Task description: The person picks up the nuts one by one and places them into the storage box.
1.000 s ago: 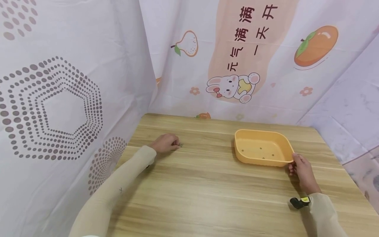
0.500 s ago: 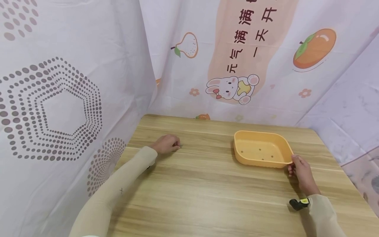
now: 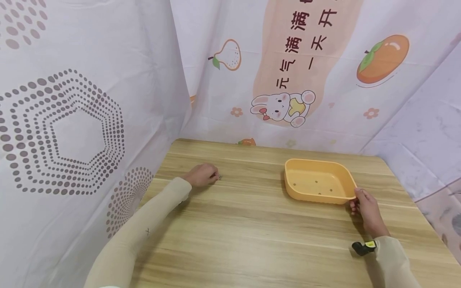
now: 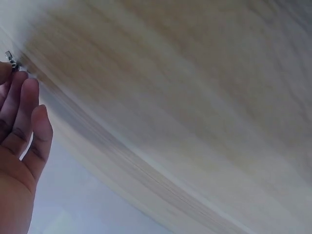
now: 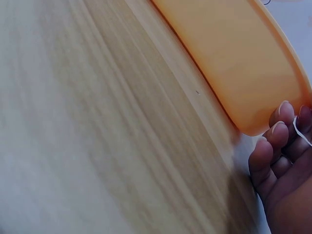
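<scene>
My left hand (image 3: 203, 175) reaches to the left part of the wooden table, its thumb and fingers pinching at a small shiny metal nut (image 4: 10, 57). Right beside the fingertips, several tiny metal nuts (image 3: 221, 178) lie in a little cluster on the wood. At the right, my right hand (image 3: 369, 210) grips the near right corner of a yellow-orange plastic tray (image 3: 317, 198), thumb at the rim and fingers curled beneath it. Inside the tray, several small nuts (image 3: 331, 190) lie scattered on the floor. The right wrist view shows the tray's outer wall against the fingers (image 5: 280, 114).
The wood-grain table (image 3: 252, 236) reaches back to a printed curtain (image 3: 223, 108) with a rabbit and fruit on it. Another white curtain (image 3: 151, 100) with dotted patterns hangs along the left edge. A black wrist device (image 3: 363, 248) sits at the right sleeve.
The left fingers shift slightly over the nut cluster, of which less shows now than a second ago. The right hand and tray stay put; the head view has tilted a touch.
</scene>
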Available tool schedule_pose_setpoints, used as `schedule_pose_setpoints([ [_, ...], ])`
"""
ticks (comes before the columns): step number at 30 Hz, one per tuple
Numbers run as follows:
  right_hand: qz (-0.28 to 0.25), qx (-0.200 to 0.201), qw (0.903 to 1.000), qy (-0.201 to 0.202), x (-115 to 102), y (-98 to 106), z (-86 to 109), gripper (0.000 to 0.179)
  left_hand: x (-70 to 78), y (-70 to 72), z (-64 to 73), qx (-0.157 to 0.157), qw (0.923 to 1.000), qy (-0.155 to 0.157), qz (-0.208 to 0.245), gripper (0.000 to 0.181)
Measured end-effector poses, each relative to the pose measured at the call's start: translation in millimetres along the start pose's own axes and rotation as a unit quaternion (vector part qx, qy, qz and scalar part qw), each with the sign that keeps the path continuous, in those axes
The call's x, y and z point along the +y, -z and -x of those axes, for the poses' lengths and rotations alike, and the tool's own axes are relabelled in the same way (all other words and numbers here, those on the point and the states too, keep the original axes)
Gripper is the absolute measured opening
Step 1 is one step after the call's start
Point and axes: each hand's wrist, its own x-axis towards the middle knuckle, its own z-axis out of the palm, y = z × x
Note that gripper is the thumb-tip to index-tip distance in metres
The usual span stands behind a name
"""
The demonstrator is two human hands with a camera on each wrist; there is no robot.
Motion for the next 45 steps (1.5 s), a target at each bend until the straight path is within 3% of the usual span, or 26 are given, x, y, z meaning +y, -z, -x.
schedule_pose_setpoints([
  [9,-0.001,0.000,1.0000,-0.001,-9,-6,6.3,0.037,1.1,4.0,6.9,0.010,0.9993,-0.025,-0.026,0.021],
  [13,0.002,0.003,1.0000,-0.001,0,-1,-0.6,0.037,-1.3,3.1,6.5,0.009,0.9992,-0.028,-0.027,0.018],
  [19,0.022,0.006,0.9997,0.005,12,6,-9.2,0.036,-2.3,4.2,5.9,0.009,0.9996,-0.023,-0.015,0.014],
  [36,0.018,0.003,0.9998,0.007,10,5,-5.9,0.038,-3.4,3.7,7.9,0.007,0.9993,-0.030,-0.022,0.019],
  [45,0.011,0.003,0.9999,0.004,12,6,-7.7,0.038,2.0,6.1,3.6,0.003,0.9999,-0.012,0.011,0.015],
])
